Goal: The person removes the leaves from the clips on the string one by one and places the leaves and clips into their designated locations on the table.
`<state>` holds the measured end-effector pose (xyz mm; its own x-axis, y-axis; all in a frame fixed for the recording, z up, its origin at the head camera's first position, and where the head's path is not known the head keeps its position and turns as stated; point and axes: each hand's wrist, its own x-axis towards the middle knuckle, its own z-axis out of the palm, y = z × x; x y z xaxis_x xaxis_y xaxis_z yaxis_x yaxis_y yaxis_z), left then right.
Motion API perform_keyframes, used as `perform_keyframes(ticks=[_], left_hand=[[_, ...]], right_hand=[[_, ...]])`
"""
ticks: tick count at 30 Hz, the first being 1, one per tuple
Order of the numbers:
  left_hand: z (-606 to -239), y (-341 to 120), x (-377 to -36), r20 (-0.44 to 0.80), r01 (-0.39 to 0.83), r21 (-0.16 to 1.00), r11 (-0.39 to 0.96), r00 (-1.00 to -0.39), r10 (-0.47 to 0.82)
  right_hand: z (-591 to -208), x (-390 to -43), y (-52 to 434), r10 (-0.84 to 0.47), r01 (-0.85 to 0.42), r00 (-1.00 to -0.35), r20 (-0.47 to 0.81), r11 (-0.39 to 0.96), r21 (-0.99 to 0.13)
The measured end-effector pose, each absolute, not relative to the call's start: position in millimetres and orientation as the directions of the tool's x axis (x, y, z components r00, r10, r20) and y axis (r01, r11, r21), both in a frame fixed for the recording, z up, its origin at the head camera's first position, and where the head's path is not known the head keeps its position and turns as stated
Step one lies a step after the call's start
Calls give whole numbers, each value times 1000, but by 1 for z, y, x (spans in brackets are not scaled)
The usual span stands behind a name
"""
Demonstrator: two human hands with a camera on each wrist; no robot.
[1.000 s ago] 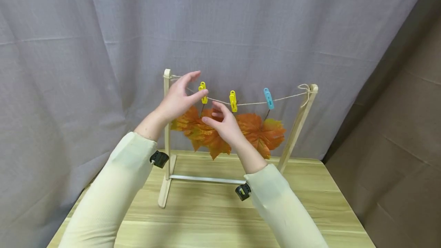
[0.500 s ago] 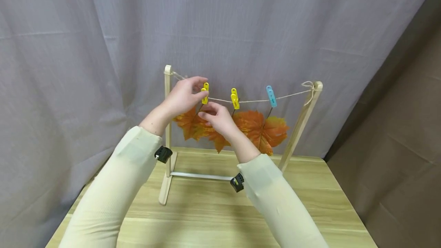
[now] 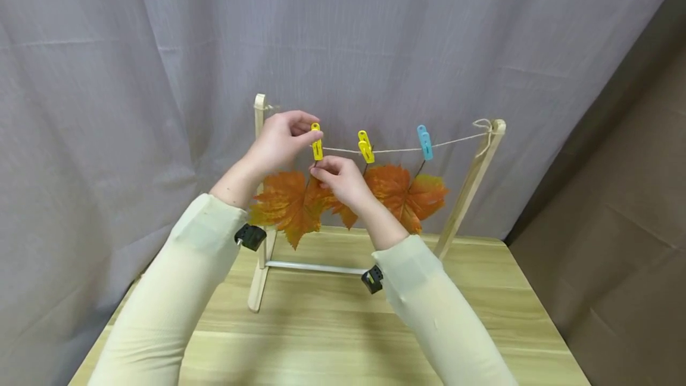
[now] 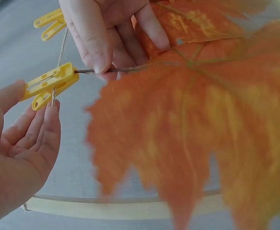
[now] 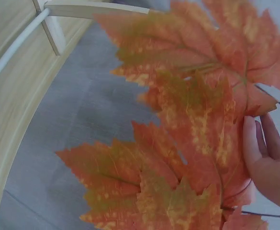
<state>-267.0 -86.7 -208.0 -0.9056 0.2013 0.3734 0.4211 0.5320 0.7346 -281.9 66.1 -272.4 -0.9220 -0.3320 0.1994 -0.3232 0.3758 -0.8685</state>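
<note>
A string (image 3: 396, 150) runs across a small wooden rack (image 3: 259, 207). On it hang a left yellow peg (image 3: 317, 142), a second yellow peg (image 3: 366, 146) and a blue peg (image 3: 426, 142). My left hand (image 3: 312, 131) pinches the left yellow peg (image 4: 49, 85) between thumb and fingers. Just below it, my right hand (image 3: 319, 170) pinches the thin stem (image 4: 125, 70) of an orange maple leaf (image 3: 286, 204), whose tip reaches the peg's mouth. That leaf (image 4: 192, 129) hangs down to the left of my right wrist. Two more orange leaves (image 3: 404, 192) hang under the other pegs.
The rack stands on a light wooden table (image 3: 332, 332), with a white crossbar (image 3: 316, 267) low between its posts. A grey curtain (image 3: 161, 76) hangs close behind. Brown cardboard (image 3: 616, 225) is at the right. The right post (image 3: 471, 183) leans outward.
My left hand has closed on the left yellow peg. My right hand has risen and taken the leaf's stem under that peg. The leaf has swung down to the left.
</note>
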Motion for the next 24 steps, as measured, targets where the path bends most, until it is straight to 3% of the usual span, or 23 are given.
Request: perform_keyframes(ticks=[24], left_hand=[[-208, -90, -263, 355, 425, 760, 491, -905, 234]], right_hand=[[-280, -283, 76, -409, -458, -862, 301, 371, -808]])
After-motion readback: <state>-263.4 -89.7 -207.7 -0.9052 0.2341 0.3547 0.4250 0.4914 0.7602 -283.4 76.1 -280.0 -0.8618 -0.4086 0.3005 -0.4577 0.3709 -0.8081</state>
